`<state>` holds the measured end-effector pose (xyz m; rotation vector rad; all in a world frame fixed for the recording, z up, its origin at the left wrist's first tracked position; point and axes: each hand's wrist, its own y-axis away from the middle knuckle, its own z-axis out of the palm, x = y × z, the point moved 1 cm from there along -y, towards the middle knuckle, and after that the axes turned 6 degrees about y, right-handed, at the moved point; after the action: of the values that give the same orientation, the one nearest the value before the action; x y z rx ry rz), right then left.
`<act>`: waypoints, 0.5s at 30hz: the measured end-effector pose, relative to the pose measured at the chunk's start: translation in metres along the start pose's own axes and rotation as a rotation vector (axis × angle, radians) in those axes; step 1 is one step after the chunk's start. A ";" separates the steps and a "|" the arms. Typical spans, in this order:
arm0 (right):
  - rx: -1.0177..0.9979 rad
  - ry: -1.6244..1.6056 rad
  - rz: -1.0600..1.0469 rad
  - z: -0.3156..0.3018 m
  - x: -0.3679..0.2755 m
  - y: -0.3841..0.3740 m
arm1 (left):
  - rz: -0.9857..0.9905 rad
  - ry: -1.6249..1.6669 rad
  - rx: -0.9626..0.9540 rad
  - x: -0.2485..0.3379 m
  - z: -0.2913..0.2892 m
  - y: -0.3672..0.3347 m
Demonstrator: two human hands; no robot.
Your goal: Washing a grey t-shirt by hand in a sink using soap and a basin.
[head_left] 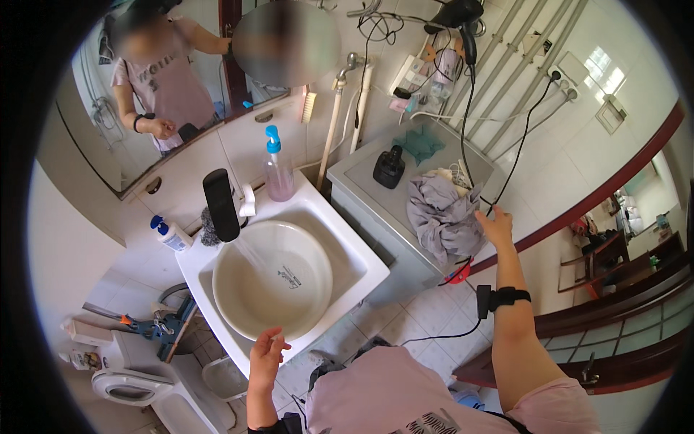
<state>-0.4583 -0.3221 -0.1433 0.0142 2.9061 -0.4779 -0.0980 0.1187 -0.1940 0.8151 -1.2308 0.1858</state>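
Observation:
A cream basin (pixel 273 312) rests in the white sink (pixel 366 281), and water runs into it from a black faucet (pixel 220 205). My left hand (pixel 267 353) hovers at the basin's near rim, its fingers loosely bent and apart, with nothing visible in them. On the right, my right hand (pixel 497 227) reaches beside a crumpled grey cloth (pixel 442 214) lying on the grey top of a cabinet-like appliance (pixel 358 173). Thumb and fingers are spread there; whether they touch the cloth I cannot tell.
Behind the sink stand a blue-topped pump bottle (pixel 279 173) and a white bottle (pixel 172 235). A black bottle (pixel 390 167) sits near the cloth. Black cords (pixel 473 130) hang down from a hair dryer (pixel 459 18). A toilet (pixel 130 385) is at the lower left.

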 end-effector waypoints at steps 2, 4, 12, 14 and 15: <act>0.045 0.011 -0.009 0.013 0.000 -0.018 | 0.035 -0.001 0.033 -0.003 0.006 0.003; -0.376 -0.120 -0.098 0.015 -0.005 -0.029 | 0.060 0.001 0.067 -0.005 0.015 0.012; -0.433 -0.924 -0.260 -0.086 -0.020 -0.064 | 0.106 -0.251 0.023 0.027 0.081 0.028; -0.523 -1.154 -0.260 -0.137 -0.034 -0.057 | 0.156 -0.260 0.001 0.045 0.099 0.026; -0.602 -1.379 -0.239 -0.158 -0.038 -0.054 | 0.264 -0.362 -0.053 0.061 0.114 0.026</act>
<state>-0.4536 -0.3217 0.0281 -0.5196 1.5647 0.3095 -0.1769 0.0463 -0.1168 0.6546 -1.6790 0.2252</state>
